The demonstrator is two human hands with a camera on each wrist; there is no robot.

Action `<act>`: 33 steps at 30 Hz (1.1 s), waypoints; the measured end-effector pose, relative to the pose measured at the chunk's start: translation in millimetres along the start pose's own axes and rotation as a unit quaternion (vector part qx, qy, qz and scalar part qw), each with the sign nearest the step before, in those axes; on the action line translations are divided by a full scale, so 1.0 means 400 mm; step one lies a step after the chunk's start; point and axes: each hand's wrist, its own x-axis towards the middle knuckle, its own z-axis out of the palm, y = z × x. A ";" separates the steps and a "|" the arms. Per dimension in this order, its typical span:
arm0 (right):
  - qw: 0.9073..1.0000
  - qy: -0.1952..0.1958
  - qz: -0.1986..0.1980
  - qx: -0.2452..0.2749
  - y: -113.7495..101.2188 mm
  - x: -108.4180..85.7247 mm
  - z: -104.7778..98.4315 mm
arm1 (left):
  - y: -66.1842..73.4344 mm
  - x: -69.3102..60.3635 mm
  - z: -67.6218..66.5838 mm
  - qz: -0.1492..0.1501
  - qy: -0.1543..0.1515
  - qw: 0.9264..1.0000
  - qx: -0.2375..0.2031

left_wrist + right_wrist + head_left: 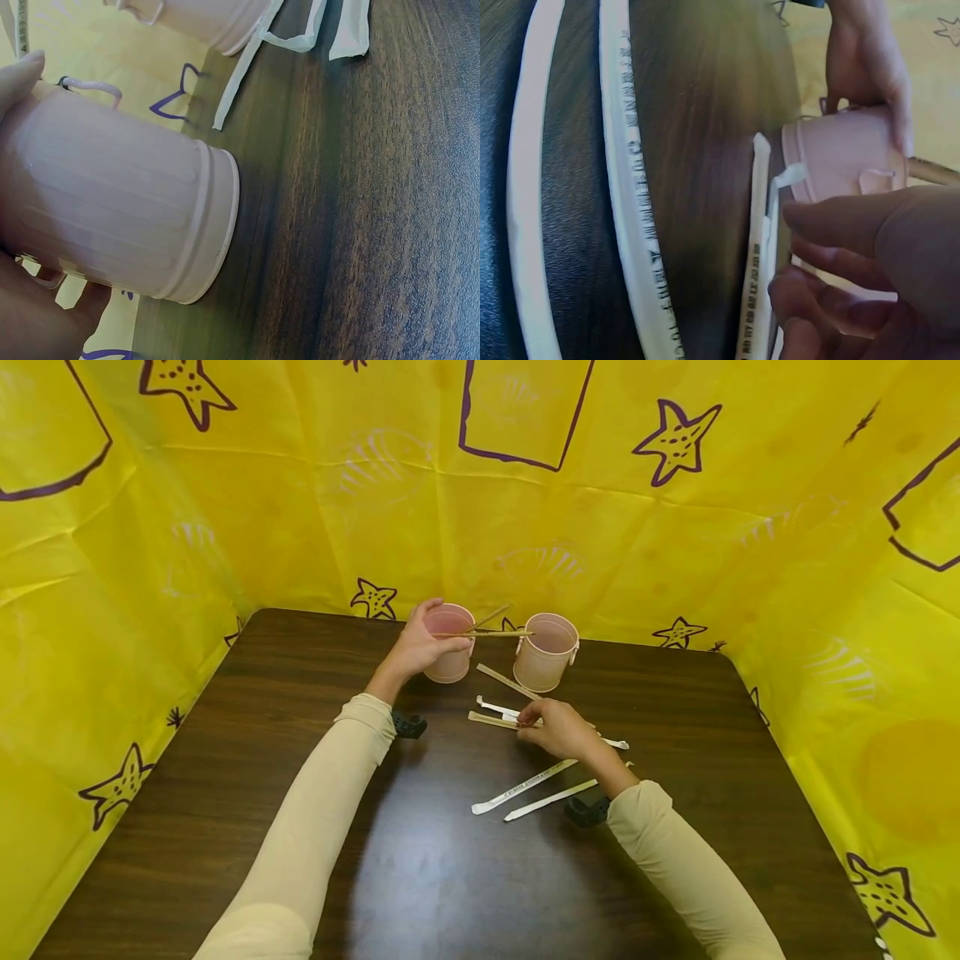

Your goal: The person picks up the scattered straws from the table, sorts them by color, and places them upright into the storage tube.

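My left hand (pixel 420 647) grips a small pink bucket (pixel 450 671) at its upper side, with the thumb near the rim. Two thin paper-wrapped sticks (pixel 498 633), perhaps straws, lean out of that bucket's mouth toward the right. My right hand (pixel 561 729) is over a loose group of wrapped sticks, among them a tan one (pixel 491 720) and a white one (pixel 495 706). In the right wrist view its bent thumb and fingers (pixel 832 225) stand apart near a printed wrapper (pixel 754 300), with nothing visibly pinched between them.
A second pink bucket (pixel 542 667) with side handles stands right of the first. Another tan stick (pixel 506 681) lies before it. Two white wrapped sticks (pixel 525 787) (pixel 551 799) lie nearer on the dark wooden table (pixel 450 877). Yellow cloth (pixel 300 527) walls the back and sides.
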 end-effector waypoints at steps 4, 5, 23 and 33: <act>1.000 0.001 0.014 -0.020 0.006 0.003 0.014 | -0.004 0.002 -0.001 0.001 0.001 1.000 0.002; 1.000 0.001 0.017 -0.024 0.008 0.004 0.018 | -0.005 0.002 -0.001 0.000 0.000 1.000 0.003; 0.996 0.026 -0.014 -0.087 0.007 0.002 0.053 | -0.007 0.004 0.000 0.000 0.001 1.000 0.002; 0.996 0.046 -0.078 0.016 0.013 0.005 -0.002 | -0.008 0.004 -0.001 0.000 -0.001 1.000 -0.001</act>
